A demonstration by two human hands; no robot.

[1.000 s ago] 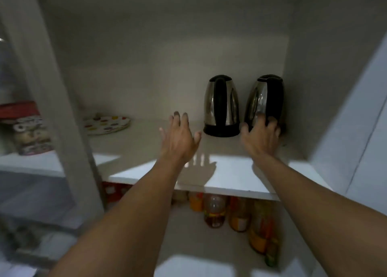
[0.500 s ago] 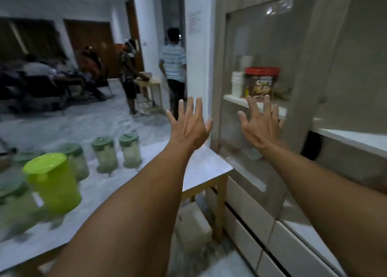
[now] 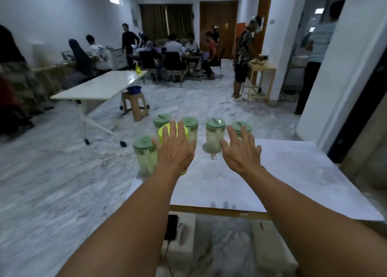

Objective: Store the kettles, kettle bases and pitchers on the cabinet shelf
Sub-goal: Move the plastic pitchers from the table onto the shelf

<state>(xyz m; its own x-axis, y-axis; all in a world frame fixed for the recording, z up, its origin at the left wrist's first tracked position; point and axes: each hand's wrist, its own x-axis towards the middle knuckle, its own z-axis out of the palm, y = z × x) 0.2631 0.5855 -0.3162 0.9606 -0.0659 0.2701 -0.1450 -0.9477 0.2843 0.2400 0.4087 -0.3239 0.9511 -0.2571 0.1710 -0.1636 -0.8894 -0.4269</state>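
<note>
Hovering above the desk (image 3: 272, 182): left hand (image 3: 174, 149) and right hand (image 3: 240, 153), both spread, holding nothing. Pitchers (image 3: 215, 134) are standing clustered at the desk's far edge, with the lime pitcher (image 3: 160, 135) behind the left hand. Step in hand: fetching pitchers. Next move is probably calling for gripping one per hand.

The left forearm (image 3: 125, 214) and right forearm (image 3: 303, 209) reach forward, bare, backs of the hands up. The left hand (image 3: 174, 151) is spread with straight fingers over the near side of the bright lime-green plastic pitcher (image 3: 160, 134), hiding most of it; contact cannot be judged. The right hand (image 3: 240, 153) hovers to the right of that pitcher at a similar reach, fingers loosely splayed, holding nothing.
</note>
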